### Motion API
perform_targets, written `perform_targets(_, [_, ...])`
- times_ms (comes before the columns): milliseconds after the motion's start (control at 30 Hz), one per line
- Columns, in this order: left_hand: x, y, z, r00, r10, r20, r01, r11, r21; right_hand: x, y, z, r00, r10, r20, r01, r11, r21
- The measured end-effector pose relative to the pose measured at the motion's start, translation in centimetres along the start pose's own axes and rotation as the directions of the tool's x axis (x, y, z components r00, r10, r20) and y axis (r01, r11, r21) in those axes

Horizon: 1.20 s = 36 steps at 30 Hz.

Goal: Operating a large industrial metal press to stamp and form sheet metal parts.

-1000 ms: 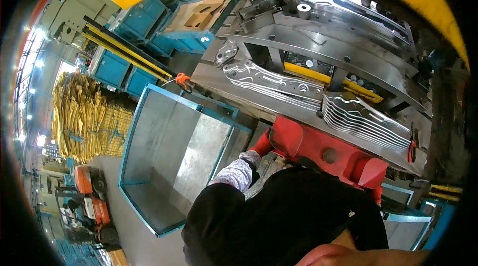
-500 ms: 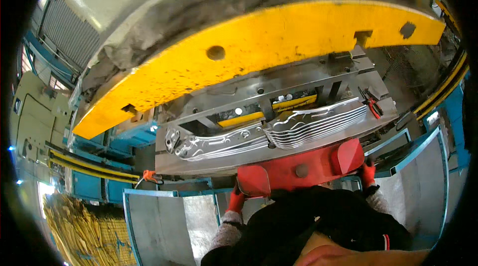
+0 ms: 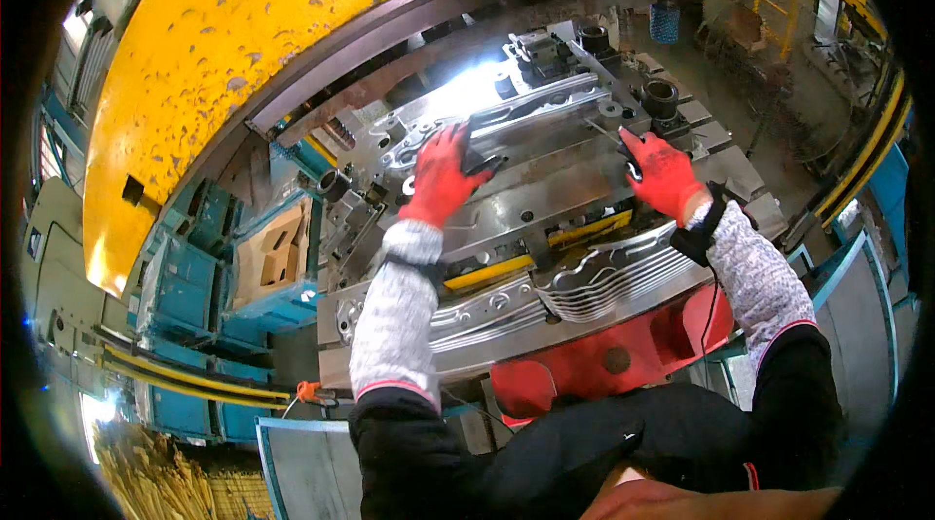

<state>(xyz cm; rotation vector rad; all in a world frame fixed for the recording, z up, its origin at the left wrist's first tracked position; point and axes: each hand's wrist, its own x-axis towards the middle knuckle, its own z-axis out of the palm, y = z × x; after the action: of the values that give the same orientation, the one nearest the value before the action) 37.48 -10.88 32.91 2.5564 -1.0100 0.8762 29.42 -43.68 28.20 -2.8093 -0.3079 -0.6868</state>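
Observation:
Both my hands, in red gloves with dark palms, reach over the lower die [image 3: 545, 174] of a press. My left hand [image 3: 443, 177] is open at the near left side of a long stamped metal part [image 3: 541, 103] lying on the die, its thumb spread to the right. Towards the part's right end, my right hand [image 3: 664, 177] has its index finger and thumb apart, with dark glove palm and a small bright spot between them. A thin rod shows beside its fingertip; whether they touch is unclear. Nearer me, stacked stamped metal parts [image 3: 628, 277] lie on the bed's front edge.
The yellow press ram [image 3: 243, 53] arches overhead. Round guide posts [image 3: 660, 98] stand at the die's right. A red box-like panel [image 3: 614, 364] is before my body. Blue bins [image 3: 180, 286] stand left, one with cardboard [image 3: 278, 252]. Yellow-black bars [image 3: 867, 155] flank the bed.
The yellow ram has risen, uncovering the die and the part on it. My hands have left the sides of the red panel and reached forward over the die.

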Motion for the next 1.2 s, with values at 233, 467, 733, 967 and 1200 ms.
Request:
perform_targets(233, [8.0,-3.9,7.6,0.938,0.05,0.342,-0.091,0.99,0.106,-0.2,-0.4,3.3,0.995,0.088,-0.047,-0.089,0.996,-0.027])
perform_targets(467, [9.0,-7.6,6.7,0.952,0.09,0.294,0.022,0.933,-0.359,-0.1,-1.5,7.4,0.939,0.148,-0.309,-0.136,0.989,0.061])
perform_targets(733, [2.2,1.3,-6.1,0.958,0.286,-0.001,-0.286,0.958,0.037,-0.7,0.9,7.5,0.95,0.131,-0.285,-0.123,0.991,0.048])
perform_targets(967, [-17.9,2.0,-10.9,0.905,-0.033,0.424,0.061,0.997,-0.053,-2.7,2.2,7.5,0.94,0.146,-0.307,0.007,0.895,0.447])
perform_targets(1200, [-28.3,-0.4,-2.2,0.777,-0.259,0.574,0.27,0.96,0.067,-10.1,0.1,4.4,0.979,0.031,-0.199,0.07,0.875,0.48])
